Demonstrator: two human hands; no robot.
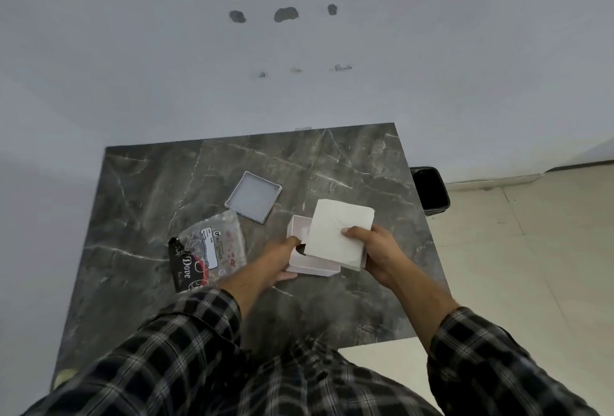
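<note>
The tissue stack is grasped at its near right corner by the right hand, with the thumb laid on top and the fingers tucked underneath, so most of the stack juts away from the grip, up and to the left, over the open box. The box is gripped at its near left side by the left hand, with the thumb hooked at the rim and the fingers curled under the base; whether it lies flat on the table or is tipped slightly cannot be told. The step in hand is judged to be the seating of the stack in the box. For this to be done well, the stack should be turned until its edges run parallel to the box walls, since it is now skewed and overhangs the right wall. The far corner should be lowered first, with light thumb pressure so that the soft sheets are not creased or fanned, and the box should be steadied against the push. The lid lies open side up just beyond the box, apart from it; a Dove packet and a clear plastic bag lie to the left
</note>
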